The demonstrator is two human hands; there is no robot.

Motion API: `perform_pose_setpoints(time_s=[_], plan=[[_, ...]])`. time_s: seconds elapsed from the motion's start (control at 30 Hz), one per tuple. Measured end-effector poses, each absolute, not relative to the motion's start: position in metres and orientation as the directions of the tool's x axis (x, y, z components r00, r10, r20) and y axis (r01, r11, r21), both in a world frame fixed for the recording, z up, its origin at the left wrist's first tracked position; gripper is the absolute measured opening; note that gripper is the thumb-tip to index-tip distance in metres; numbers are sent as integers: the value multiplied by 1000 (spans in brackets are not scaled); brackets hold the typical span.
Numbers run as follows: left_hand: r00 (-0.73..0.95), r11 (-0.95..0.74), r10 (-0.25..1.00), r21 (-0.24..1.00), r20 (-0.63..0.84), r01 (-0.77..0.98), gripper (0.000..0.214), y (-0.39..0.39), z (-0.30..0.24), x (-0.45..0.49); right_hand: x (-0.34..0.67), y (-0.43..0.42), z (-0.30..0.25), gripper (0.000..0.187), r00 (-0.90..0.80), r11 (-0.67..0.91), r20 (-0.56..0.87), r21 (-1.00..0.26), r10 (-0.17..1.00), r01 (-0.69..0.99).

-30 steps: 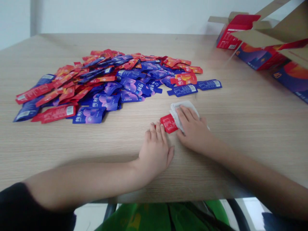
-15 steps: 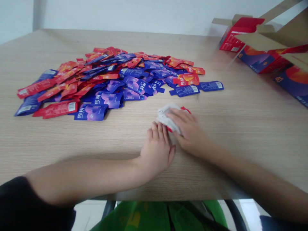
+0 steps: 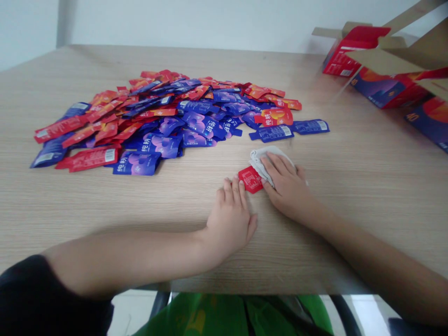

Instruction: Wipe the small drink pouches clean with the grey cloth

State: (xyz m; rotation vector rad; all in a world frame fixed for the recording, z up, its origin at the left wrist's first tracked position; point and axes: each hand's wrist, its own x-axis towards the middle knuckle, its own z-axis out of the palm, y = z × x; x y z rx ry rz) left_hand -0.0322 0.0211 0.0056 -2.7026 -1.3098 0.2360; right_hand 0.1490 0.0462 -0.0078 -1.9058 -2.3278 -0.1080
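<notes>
A single red sachet (image 3: pixel 250 179) lies flat on the wooden table (image 3: pixel 350 177) in front of me. My left hand (image 3: pixel 231 214) rests flat, fingers together, its fingertips holding down the sachet's near left corner. My right hand (image 3: pixel 285 184) presses a folded white cloth (image 3: pixel 263 157) onto the right part of the sachet, fingers stretched over the cloth. Beyond them spreads a big heap of red and blue sachets (image 3: pixel 168 116).
Open cardboard boxes printed red and blue (image 3: pixel 385 79) stand at the far right, with a small red carton (image 3: pixel 345 56) behind them. A white wall runs along the table's far edge. Green fabric (image 3: pixel 224 317) shows below the near edge.
The right hand slid the cloth left over the red sachet half a second ago, covering most of it, then back right, so the sachet's left part shows again. The left hand stayed put.
</notes>
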Motion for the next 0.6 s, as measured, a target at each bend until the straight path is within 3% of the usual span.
perform_pose_setpoints(time_s=[0.3,0.6], plan=[[637,-641,767,-151,-82,753,66,22,6,-34,113,26,-9,56,-391,400,172,-21,904,916],[620,-618,783,-191,-59,762,74,22,4,-34,144,42,-6,56,-218,224,154,-22,964,974]])
